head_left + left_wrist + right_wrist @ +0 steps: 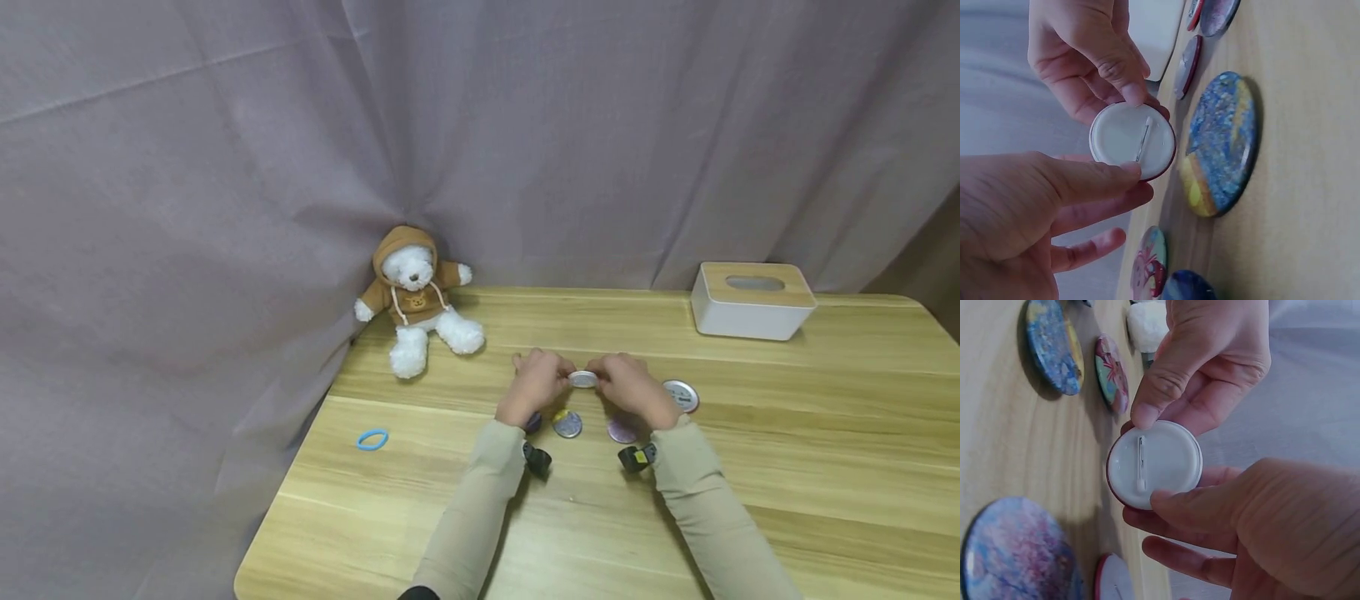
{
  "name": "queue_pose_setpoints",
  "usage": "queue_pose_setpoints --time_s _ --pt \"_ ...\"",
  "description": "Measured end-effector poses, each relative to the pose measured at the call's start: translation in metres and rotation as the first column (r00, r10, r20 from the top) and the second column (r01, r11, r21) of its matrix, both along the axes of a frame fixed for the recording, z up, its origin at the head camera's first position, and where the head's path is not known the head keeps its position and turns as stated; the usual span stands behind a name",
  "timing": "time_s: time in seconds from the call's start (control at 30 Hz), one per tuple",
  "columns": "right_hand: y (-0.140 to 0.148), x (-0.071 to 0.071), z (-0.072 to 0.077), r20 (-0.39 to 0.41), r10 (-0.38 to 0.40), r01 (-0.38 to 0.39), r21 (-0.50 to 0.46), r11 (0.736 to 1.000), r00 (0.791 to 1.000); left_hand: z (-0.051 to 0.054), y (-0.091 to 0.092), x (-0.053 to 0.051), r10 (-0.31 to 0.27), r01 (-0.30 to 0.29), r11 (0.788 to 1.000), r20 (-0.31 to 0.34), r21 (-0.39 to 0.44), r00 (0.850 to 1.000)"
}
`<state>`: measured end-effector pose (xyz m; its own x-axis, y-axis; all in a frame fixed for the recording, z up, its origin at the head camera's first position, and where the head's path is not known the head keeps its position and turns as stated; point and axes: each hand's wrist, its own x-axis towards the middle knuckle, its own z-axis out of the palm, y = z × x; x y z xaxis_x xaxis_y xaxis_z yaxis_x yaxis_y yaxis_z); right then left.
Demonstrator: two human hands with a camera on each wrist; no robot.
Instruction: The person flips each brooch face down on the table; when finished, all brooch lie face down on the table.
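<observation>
Plainly, the head view shows my left hand [534, 387] and right hand [633, 387] above the surface [450, 508], their fingers clamped on opposite sides of a round pin badge [582, 380]. Nearer me lies a blue-and-yellow badge [567, 424], between a dark badge [533, 423] and a pinkish badge [621, 431]. Just right of my right hand is a silver-backed badge [681, 396]. A teddy bear [412, 296] sits back left, a tissue box [753, 321] stands back right, and a blue band [360, 444] lies at left.

From my left wrist, I see my left thumb pressing the held badge's white back beside one end of its pin [1144, 139]; a red-and-green badge [1149, 262] lies beyond.

From my right wrist, that white back faces me, tilted, both thumbs at its edge.
</observation>
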<state>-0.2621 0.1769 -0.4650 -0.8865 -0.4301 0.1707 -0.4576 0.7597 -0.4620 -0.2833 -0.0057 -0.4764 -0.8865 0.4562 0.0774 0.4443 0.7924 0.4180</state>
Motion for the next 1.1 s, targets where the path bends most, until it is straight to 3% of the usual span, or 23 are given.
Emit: queue_pose_setpoints --time_s 0.27,0.63,0.93,1.1 --pt "-0.001 -0.002 0.006 -0.001 0.000 0.000 -0.042 0.999 1.000 0.004 0.000 -0.005 -0.018 0.018 1.000 -0.027 0.005 0.999" --pt "-0.003 -0.003 -0.005 -0.008 -0.056 0.056 -0.041 0.998 0.998 0.001 0.004 -0.004 0.013 -0.013 1.000 -0.009 -0.003 1.000" --pt "-0.007 -0.006 -0.005 -0.024 -0.098 0.098 0.002 0.995 0.995 0.000 0.009 -0.006 0.041 -0.048 0.993 -0.060 -0.107 0.997" --pt "-0.009 -0.005 -0.003 0.003 -0.141 0.141 0.060 0.988 0.990 -0.002 0.010 -0.005 0.047 -0.055 0.987 -0.052 -0.149 0.998"
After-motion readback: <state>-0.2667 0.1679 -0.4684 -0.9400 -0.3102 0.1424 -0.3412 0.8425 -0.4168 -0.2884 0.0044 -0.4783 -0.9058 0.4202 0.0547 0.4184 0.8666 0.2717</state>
